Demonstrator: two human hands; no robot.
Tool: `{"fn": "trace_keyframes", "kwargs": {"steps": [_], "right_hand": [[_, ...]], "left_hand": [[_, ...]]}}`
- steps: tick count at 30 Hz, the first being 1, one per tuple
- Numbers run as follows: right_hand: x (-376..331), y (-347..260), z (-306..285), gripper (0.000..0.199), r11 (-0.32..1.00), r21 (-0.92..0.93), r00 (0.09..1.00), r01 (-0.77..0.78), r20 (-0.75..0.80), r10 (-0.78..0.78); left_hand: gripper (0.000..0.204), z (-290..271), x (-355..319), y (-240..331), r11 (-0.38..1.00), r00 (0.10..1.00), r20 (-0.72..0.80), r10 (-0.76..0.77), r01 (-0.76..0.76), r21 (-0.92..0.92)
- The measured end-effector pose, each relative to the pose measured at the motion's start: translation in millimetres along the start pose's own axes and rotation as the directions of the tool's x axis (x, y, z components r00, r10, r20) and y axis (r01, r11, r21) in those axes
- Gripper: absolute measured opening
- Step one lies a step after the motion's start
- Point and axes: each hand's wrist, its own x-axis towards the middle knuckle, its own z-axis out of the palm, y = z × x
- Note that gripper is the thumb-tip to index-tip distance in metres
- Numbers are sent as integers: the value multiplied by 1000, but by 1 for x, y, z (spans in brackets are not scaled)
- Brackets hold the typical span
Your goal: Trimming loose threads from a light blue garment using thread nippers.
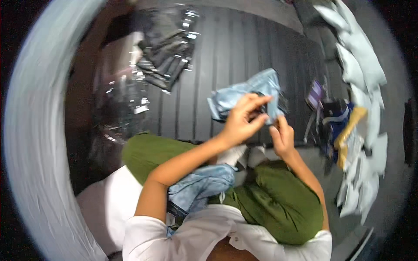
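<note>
A light blue denim-like cloth piece (248, 89) is spread in front of me, above the dark ribbed surface. My right hand (284, 138) pinches its near right edge between thumb and fingers. Over its middle is my left hand (244, 119), thumb and fingers curved and apart. Something small and dark shows behind the left fingers, too blurred to name. Another blue denim-like cloth (200, 185) lies bunched in my lap, against my left forearm.
Black items in clear plastic (167, 48) lie at the far left, with more shiny clear plastic (126, 100) nearer. To the right are a purple packet (315, 94), a yellow cloth strip (349, 130) and a row of pale grey pouches (363, 69). A pale curtain-like sheet (39, 130) borders the left.
</note>
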Motion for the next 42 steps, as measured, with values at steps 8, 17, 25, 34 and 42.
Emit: {"fn": "trace_keyframes", "kwargs": {"steps": [8,17,25,34,42], "right_hand": [[-15,19,11,16,935,279,953,-218,-144,266],[-20,1,9,41,910,407,997,-80,34,73],[-28,-33,20,37,978,191,984,82,142,-110],[-37,-50,24,15,948,280,976,148,113,-186],[-41,-42,21,17,940,305,970,150,139,-200]], "left_hand": [[51,1,-4,8,947,983,47,176,-182,264],[28,-11,-37,23,923,980,-54,191,-161,349],[13,-1,-66,46,966,985,-94,147,-122,229],[16,4,-88,53,975,988,-130,79,-50,218],[14,2,-99,52,941,987,-158,22,34,338]]}}
